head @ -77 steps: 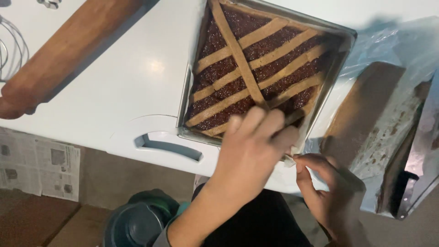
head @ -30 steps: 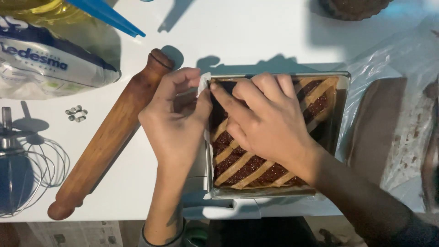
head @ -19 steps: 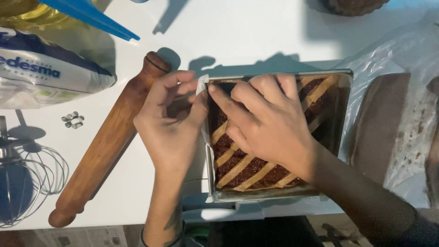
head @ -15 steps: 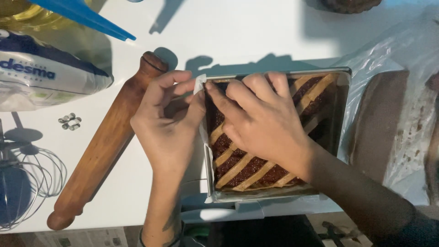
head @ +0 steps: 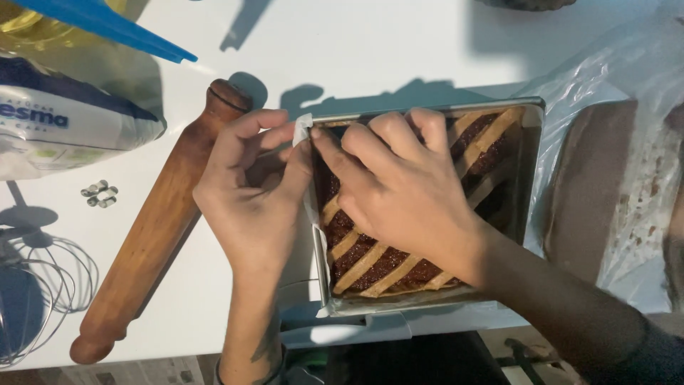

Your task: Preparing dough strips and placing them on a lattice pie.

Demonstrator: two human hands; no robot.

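A square metal baking pan (head: 533, 165) holds a dark jam tart with a lattice of pale dough strips (head: 377, 265). My left hand (head: 251, 194) pinches the white paper lining (head: 305, 130) at the pan's far left corner. My right hand (head: 400, 191) lies over the tart, fingertips pressing at the same corner, touching the left thumb. The hands hide much of the lattice.
A wooden rolling pin (head: 158, 227) lies diagonally left of the pan. A wire whisk (head: 44, 279), a white and blue bag (head: 63, 128), a small metal piece (head: 100, 194) and a blue tool (head: 107, 27) sit at left. A clear plastic bag with a wooden board (head: 597, 187) lies at right.
The view shifted from the pan's near edge to its left corner. Both hands moved to that corner and now pinch the paper lining; over the last second they have barely moved.
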